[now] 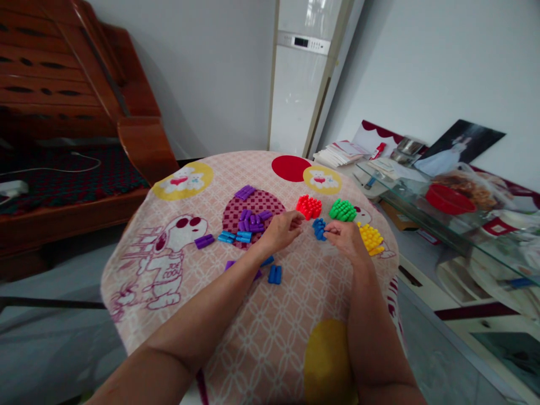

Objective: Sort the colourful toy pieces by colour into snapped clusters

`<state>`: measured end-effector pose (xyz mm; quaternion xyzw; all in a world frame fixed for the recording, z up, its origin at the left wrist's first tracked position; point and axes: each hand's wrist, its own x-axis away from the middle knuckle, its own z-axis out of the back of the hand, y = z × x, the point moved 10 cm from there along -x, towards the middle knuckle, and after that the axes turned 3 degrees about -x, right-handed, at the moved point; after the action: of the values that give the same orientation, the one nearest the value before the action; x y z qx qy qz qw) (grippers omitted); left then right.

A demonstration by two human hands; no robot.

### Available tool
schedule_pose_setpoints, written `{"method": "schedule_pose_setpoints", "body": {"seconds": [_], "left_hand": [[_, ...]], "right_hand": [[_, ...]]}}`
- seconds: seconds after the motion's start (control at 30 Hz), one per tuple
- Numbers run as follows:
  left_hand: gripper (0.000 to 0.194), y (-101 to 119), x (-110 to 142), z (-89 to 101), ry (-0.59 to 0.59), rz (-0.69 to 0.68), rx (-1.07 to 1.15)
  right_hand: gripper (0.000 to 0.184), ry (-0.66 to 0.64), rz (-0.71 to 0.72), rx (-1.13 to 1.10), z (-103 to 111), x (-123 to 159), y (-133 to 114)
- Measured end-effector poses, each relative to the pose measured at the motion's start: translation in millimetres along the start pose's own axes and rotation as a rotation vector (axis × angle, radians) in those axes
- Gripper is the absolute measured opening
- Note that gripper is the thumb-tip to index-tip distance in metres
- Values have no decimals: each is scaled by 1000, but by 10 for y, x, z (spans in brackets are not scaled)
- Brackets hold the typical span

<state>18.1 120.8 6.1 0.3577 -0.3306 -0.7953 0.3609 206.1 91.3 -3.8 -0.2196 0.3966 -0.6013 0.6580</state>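
My right hand (345, 239) is closed at the fingertips on the edge of a small cluster of blue plastic pieces (319, 229). To its left my left hand (284, 231) hovers with bent fingers, a gap showing between them and the thumb; nothing visible is held there. Just beyond the left fingertips stands a knobby red cluster (309, 206). A green cluster (342, 210) lies behind my right hand, and a yellow cluster (370, 238) sits right of it. Left of my left wrist are loose purple pieces (252, 220) and light-blue pieces (226, 237).
A patterned cloth covers the round table (291, 326). More pieces lie nearer me: a dark-blue pair (275, 274) and purple ones partly under my left forearm. On the right, a glass-topped cabinet (447, 236) holds a red bowl (450, 199). A wooden bench (143, 143) stands at left.
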Motion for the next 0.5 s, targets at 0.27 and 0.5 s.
{"method": "schedule_pose_setpoints", "body": {"seconds": [0.27, 0.5], "left_hand": [[28, 74, -20, 251, 5, 17, -71], [25, -66, 13, 744, -101, 95, -307]], "right_hand": [[18, 140, 18, 10, 130, -13, -62], [25, 362, 0, -3, 357, 8, 25]]}}
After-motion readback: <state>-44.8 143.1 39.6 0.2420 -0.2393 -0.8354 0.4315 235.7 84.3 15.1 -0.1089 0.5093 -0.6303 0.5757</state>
